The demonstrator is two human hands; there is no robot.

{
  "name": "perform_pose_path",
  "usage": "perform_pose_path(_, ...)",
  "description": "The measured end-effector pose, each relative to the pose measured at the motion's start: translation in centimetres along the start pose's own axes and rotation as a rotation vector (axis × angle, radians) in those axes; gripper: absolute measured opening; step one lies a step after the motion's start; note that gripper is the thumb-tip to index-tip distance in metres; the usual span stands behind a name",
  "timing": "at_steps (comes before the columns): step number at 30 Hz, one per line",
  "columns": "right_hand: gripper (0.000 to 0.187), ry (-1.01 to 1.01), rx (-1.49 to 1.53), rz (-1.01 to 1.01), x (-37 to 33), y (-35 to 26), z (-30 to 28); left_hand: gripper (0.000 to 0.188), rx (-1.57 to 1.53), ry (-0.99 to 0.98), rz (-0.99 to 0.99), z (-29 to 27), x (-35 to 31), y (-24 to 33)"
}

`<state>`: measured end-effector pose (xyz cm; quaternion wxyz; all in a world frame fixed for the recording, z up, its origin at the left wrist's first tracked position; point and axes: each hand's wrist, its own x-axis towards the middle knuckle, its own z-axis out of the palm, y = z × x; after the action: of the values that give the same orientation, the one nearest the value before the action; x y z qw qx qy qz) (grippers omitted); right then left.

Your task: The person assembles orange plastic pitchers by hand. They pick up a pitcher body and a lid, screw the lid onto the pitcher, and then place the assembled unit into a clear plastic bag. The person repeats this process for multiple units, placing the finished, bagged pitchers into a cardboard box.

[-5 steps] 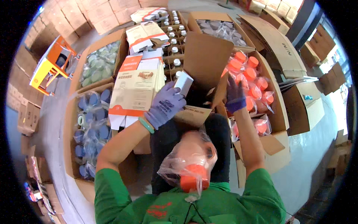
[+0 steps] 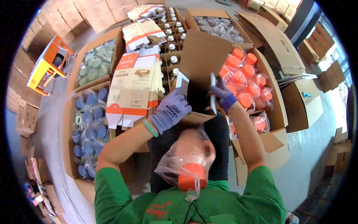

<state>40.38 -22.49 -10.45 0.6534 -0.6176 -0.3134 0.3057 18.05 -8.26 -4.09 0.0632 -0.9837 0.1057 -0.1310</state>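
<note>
An unfolded cardboard carton (image 2: 207,52) stands on my lap, brown inside, its tall lid flap raised. My left hand (image 2: 170,109), in a lavender glove, closes round its left edge beside a white side flap (image 2: 181,80). On the other side my right hand (image 2: 224,96), gloved too, pinches the right side flap (image 2: 213,91). Between them the carton's inside is dark. Nearer me, in my lap, lies a bottle with an orange cap (image 2: 192,175), wrapped in a clear plastic bag.
Flat printed cartons (image 2: 128,93) are stacked at left, beside white-capped bottles (image 2: 173,59). Bagged orange-capped bottles (image 2: 246,71) fill a box at right. Left are boxes of blue-capped (image 2: 87,115) and green-capped items (image 2: 97,61); grey ones (image 2: 218,28) sit far right. An orange cart (image 2: 48,67) stands farther left.
My right hand has moved left from beside the orange-capped bottles and now grips the carton's right flap, which stands upright. My left hand stays at the left edge.
</note>
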Motion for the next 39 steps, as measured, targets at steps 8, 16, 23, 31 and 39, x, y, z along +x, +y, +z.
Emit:
perform_pose_path(8, 0.094, 0.248, -0.980, 0.005, 1.8, -0.8, 3.5, 0.085, -0.458, -0.269, -0.189, 0.4, 2.5, -1.2)
perform_pose_path(16, 0.041, -0.715, -0.476, -0.181, -14.9, -2.8, -0.2, 0.085, -0.511, -0.792, -0.227, -2.4, 4.2, -4.1)
perform_pose_path(23, 0.042, -0.794, -1.064, -0.499, -21.0, -3.7, 2.8, 0.088, -0.458, -0.763, -0.192, 0.4, 4.8, -4.3)
perform_pose_path(31, 0.042, -0.426, -0.123, -0.129, -14.8, -13.6, 3.9, 0.063, -0.403, -0.688, -0.191, 1.2, 1.4, -2.9)
perform_pose_path(39, 0.048, 0.285, 0.450, -0.073, -0.6, -14.5, 1.4, 0.048, -0.072, -0.379, -0.155, 1.0, 2.4, -0.1)
